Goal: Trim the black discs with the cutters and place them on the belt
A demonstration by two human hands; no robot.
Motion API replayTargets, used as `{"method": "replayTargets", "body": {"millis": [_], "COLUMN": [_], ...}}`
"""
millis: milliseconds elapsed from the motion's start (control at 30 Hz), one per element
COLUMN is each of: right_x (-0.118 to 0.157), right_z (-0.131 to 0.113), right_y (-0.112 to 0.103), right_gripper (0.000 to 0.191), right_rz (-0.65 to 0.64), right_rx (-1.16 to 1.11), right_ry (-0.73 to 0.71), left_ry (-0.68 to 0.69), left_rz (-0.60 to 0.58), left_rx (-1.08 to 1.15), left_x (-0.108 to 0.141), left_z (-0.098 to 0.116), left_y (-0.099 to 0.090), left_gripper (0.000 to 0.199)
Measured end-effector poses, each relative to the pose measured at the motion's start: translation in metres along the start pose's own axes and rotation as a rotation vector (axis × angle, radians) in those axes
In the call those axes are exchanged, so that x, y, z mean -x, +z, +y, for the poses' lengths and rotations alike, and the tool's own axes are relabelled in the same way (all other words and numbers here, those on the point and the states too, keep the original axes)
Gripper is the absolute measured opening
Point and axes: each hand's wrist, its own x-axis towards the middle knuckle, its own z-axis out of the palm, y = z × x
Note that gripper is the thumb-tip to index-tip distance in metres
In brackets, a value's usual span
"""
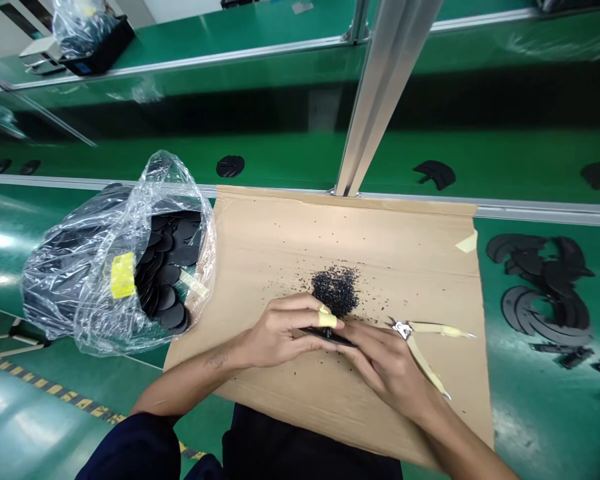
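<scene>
Between both hands is a thin black plastic part (330, 338), seen nearly edge-on above the cardboard. My left hand (285, 327) grips its left side, fingers on top and thumb below; one fingertip is wrapped in yellow tape (327, 318). My right hand (380, 353) closes on the part's right end, covering much of it. Just beyond the hands lies a pile of small black plastic bits (336, 290). A pair of nippers (405, 328) with yellow-wrapped handles rests spread on the cardboard, close to my right hand.
A cardboard sheet (260, 247) covers the bench. On the left, a clear plastic bag (95, 267) holds many black discs (165, 300). Black curved parts (545, 287) lie at right. A metal post (380, 100) rises behind; beyond it, a green belt (290, 160) carries scattered black parts.
</scene>
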Motion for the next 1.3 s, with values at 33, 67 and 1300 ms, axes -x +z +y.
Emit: {"method": "replayTargets", "body": {"millis": [33, 67, 1300], "right_x": [0.0, -0.001, 0.002], "right_z": [0.0, -0.001, 0.004], "right_y": [-0.001, -0.001, -0.005], "right_gripper": [0.024, 0.023, 0.011], "right_rz": [0.002, 0.004, 0.013], "right_rx": [-0.018, -0.036, -0.22], "right_ry": [0.003, 0.008, -0.045], "left_ry": [-0.018, -0.031, -0.291], "left_rz": [-0.015, -0.028, -0.108], "left_rx": [0.016, 0.037, 0.248], "left_x": [0.0, -0.001, -0.002], "left_z": [-0.001, -0.001, 0.01], "left_y": [-0.001, -0.001, -0.002], "left_gripper": [0.034, 0.041, 0.026]}}
